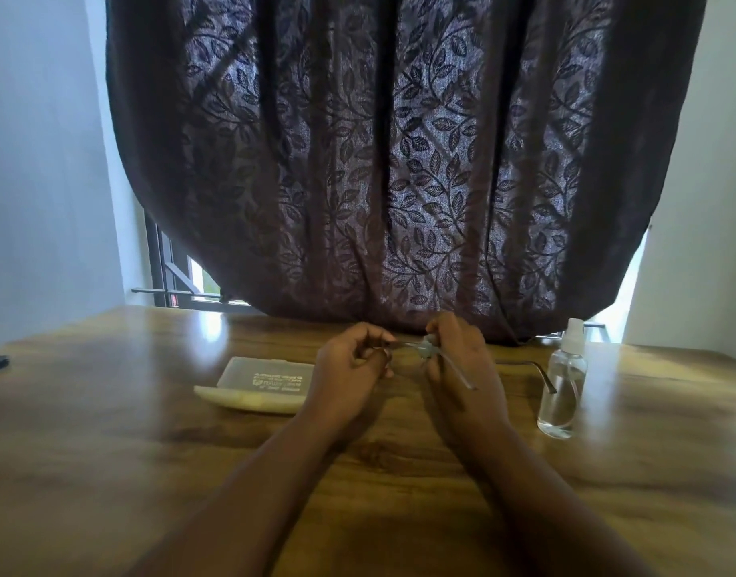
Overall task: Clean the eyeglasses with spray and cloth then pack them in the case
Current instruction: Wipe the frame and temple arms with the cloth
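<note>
Eyeglasses (416, 351) are riding light and fragile between both hands, left hand (349, 364) pinching the frame, right hand (458, 360) pinching cloth (428, 347) on a lens, best gripped by the rim.

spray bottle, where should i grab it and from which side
Probably round the clear body of the bottle, below the white spray head, coming in from its left with the right hand. It stands upright on the table on that hand's side, and the straight round body suits a wrap grip.
</note>
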